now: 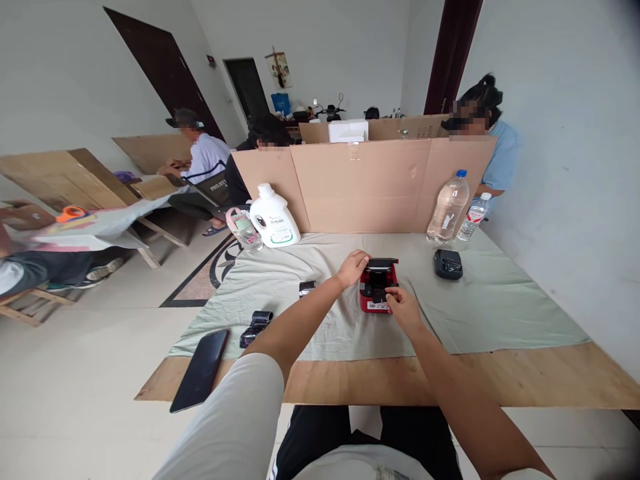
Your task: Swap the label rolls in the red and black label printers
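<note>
Red device [377, 287] sat mid-bench on the cloth [490, 307]. Left hand [353, 267] rested on its far left corner, grip loose, not clenched. Right hand [403, 308] pinched its near right edge. Phone [200, 370] lay at the near left corner.

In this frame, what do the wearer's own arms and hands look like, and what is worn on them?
Both arms are bare from above the elbow down. The left hand and right hand wear no gloves, and no watch, ring or band shows on the wrists or fingers. A short pale grey sleeve covers the left upper arm; only a sliver of the same pale cloth shows at the right shoulder.
</note>
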`<action>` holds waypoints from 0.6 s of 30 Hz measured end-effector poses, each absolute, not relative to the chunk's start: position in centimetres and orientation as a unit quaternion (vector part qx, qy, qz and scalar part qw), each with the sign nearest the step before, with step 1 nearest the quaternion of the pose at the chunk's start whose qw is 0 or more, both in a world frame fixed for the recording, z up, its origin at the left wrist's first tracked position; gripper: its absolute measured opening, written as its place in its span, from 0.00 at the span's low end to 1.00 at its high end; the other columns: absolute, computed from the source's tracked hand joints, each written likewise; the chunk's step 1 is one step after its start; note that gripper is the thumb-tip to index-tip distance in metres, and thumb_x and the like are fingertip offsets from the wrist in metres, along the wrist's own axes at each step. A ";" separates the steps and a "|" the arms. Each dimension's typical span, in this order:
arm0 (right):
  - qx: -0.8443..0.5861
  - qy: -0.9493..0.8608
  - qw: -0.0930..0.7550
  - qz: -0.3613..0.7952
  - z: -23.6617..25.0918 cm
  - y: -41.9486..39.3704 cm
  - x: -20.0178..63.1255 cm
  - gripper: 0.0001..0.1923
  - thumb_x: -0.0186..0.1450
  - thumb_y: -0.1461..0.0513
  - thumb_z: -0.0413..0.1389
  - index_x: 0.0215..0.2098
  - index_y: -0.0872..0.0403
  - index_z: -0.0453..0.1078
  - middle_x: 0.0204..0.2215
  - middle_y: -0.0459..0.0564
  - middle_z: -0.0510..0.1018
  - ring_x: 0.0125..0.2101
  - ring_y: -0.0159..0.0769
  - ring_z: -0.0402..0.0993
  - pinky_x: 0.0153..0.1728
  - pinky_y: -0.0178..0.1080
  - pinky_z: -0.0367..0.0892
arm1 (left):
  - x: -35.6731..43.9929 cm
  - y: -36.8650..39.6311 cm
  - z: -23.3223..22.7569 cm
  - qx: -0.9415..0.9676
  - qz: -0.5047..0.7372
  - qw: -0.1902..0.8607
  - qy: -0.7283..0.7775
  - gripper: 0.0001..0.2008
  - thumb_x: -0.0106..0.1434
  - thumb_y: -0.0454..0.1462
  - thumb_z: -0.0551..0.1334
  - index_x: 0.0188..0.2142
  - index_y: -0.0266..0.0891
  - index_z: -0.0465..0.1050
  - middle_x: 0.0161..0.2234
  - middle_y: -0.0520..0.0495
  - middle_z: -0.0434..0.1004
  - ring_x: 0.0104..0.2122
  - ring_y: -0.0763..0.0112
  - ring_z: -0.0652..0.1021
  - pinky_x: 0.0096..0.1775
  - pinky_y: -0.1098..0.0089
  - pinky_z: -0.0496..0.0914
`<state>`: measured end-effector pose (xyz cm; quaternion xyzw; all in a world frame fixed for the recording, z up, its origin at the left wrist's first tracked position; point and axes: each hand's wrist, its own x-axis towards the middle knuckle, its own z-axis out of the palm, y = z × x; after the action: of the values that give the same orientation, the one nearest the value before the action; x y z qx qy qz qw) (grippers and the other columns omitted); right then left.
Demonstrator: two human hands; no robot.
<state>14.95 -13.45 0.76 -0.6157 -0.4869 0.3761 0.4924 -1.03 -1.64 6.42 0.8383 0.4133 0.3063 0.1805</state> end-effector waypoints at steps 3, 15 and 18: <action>-0.621 -0.497 0.491 0.357 0.4 -13.4 15.0 0.16 0.56 0.54 0.52 0.39 0.54 0.71 0.18 0.42 0.70 0.18 0.34 0.68 0.23 0.39 0.65 | -1.8 -3.3 5.9 0.854 0.296 0.175 0.391 0.18 0.69 0.37 0.46 0.44 0.37 0.73 0.44 0.44 0.73 0.48 0.69 0.71 0.54 0.66 0.63; -0.672 -0.625 0.384 0.103 2.0 -13.5 16.1 0.20 0.59 0.55 0.52 0.46 0.54 0.71 0.37 0.54 0.75 0.39 0.43 0.71 0.43 0.46 0.65 | -2.2 -7.6 3.5 0.873 0.214 0.102 0.426 0.18 0.68 0.39 0.48 0.53 0.41 0.69 0.53 0.45 0.68 0.54 0.65 0.67 0.56 0.61 0.60; -0.631 -0.712 0.307 0.026 2.2 -13.3 16.7 0.29 0.56 0.53 0.57 0.54 0.56 0.65 0.53 0.59 0.67 0.53 0.50 0.61 0.53 0.49 0.58 | -2.2 -8.0 3.8 0.879 0.192 0.088 0.427 0.19 0.67 0.43 0.50 0.54 0.41 0.67 0.55 0.43 0.66 0.56 0.63 0.66 0.56 0.60 0.59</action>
<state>16.74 -13.25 2.17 -0.6306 -0.7123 0.0263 0.3070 -2.21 -8.01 3.79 0.8793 0.4266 0.1925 0.0879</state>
